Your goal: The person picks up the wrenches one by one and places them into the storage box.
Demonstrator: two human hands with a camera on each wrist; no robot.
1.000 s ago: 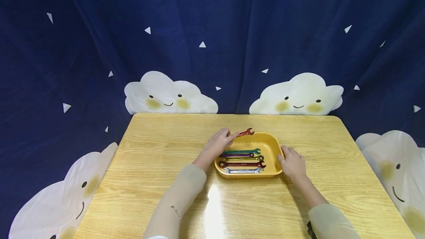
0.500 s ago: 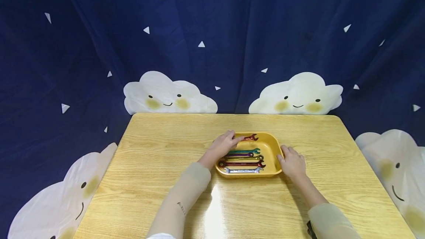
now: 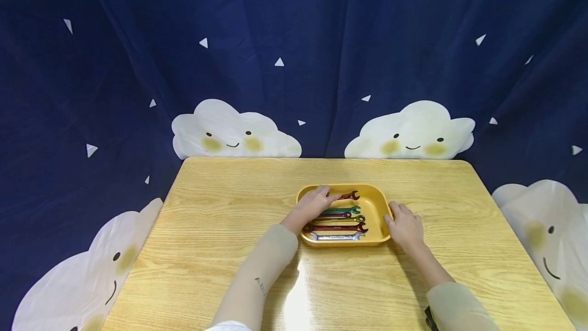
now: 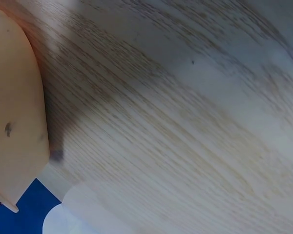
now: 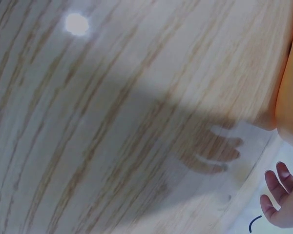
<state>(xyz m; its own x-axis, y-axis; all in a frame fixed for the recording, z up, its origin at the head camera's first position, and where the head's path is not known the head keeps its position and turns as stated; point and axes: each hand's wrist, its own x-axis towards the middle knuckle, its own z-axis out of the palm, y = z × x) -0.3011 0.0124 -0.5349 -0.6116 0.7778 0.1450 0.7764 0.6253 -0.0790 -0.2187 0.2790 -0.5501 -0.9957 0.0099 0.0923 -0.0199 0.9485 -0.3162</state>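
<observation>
In the head view a yellow plastic tray (image 3: 376,203) lies on the table. My left hand (image 3: 313,203) reaches over its left part and holds a red wrench (image 3: 352,195) near the far wall; the hand hides the wrench's other end. Below it lie a teal wrench (image 3: 342,209), a purple one, a gold wrench (image 3: 342,219), a larger red wrench and a silver wrench (image 3: 336,237), roughly parallel. My right hand (image 3: 406,225) grips the tray's right rim. Fingers (image 5: 278,187) appear at the right wrist view's lower right, beside the tray's wall (image 5: 290,102).
The wooden table (image 3: 229,203) extends around the tray, with a bright light reflection near its front. Behind and beside it hangs a dark blue curtain (image 3: 257,24) with white clouds and triangles. The left wrist view shows mostly table and the tray's outer wall (image 4: 17,97).
My left hand has brought the small red wrench from above the far rim down into the tray and slightly right. The right hand and the other wrenches have stayed put.
</observation>
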